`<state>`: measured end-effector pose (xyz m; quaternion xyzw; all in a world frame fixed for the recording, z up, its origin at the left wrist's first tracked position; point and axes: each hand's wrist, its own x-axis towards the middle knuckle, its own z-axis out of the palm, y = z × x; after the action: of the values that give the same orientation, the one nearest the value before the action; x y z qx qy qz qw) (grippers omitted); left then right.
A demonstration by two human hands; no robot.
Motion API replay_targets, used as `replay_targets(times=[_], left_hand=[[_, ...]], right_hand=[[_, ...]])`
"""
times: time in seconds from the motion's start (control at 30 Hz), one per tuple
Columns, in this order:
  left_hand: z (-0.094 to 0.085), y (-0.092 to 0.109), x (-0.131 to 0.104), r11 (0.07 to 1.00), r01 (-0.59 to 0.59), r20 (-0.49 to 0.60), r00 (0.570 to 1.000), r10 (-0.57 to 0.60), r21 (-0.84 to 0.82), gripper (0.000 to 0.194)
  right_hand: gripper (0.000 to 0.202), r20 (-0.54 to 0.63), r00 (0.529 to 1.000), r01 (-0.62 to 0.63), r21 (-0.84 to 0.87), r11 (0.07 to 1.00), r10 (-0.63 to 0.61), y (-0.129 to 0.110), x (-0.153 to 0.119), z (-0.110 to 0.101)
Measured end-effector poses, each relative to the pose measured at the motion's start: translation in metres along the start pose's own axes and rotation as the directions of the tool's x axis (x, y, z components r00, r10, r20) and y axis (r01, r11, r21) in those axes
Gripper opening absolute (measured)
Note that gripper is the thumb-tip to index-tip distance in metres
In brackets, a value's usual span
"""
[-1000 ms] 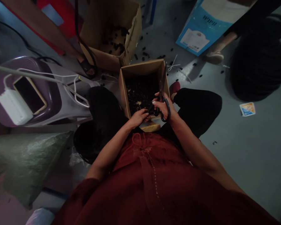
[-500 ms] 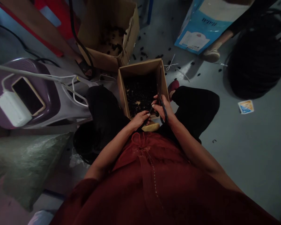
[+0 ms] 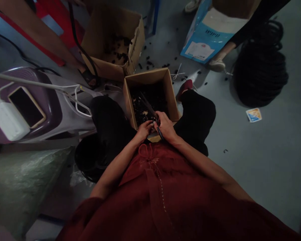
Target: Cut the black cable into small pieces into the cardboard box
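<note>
My right hand (image 3: 167,127) is closed around black-handled scissors (image 3: 147,105), whose blades point up and left over a cardboard box (image 3: 172,98). My left hand (image 3: 143,131) is beside it, fingers pinched together near the scissors' pivot. A dark, thin piece seems to be between the left fingertips, but it is too small and dim to name. Inside the box, between my knees, lie many small black pieces.
Behind stands a larger cardboard box (image 3: 104,65) with black bits inside. A purple stool (image 3: 55,107) at left holds a phone (image 3: 27,107) and a white power bank (image 3: 10,122). A black cord coil (image 3: 261,77) and a blue carton (image 3: 203,40) stand right, near other people's feet.
The scissors have swung from pointing straight up to pointing up-left across the box. My right hand has moved left and slightly down, closer to my left hand. The view has shifted a little.
</note>
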<state>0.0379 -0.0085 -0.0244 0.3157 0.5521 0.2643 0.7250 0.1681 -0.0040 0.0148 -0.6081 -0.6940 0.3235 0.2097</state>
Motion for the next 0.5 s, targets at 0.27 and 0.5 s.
replay_targets(times=[0.27, 0.5], left_hand=[[0.004, 0.007, -0.002, 0.999, 0.043, -0.037, 0.998, -0.042, 0.024, 0.010], [0.003, 0.003, -0.002, 1.000, -0.004, -0.053, 0.999, 0.004, 0.012, 0.012]], right_hand=[[0.039, 0.004, 0.997, 0.075, -0.126, 0.989, -0.075, -0.004, -0.009, 0.004], [0.037, -0.003, 0.992, 0.122, -0.110, 0.986, -0.124, 0.001, -0.008, 0.012]])
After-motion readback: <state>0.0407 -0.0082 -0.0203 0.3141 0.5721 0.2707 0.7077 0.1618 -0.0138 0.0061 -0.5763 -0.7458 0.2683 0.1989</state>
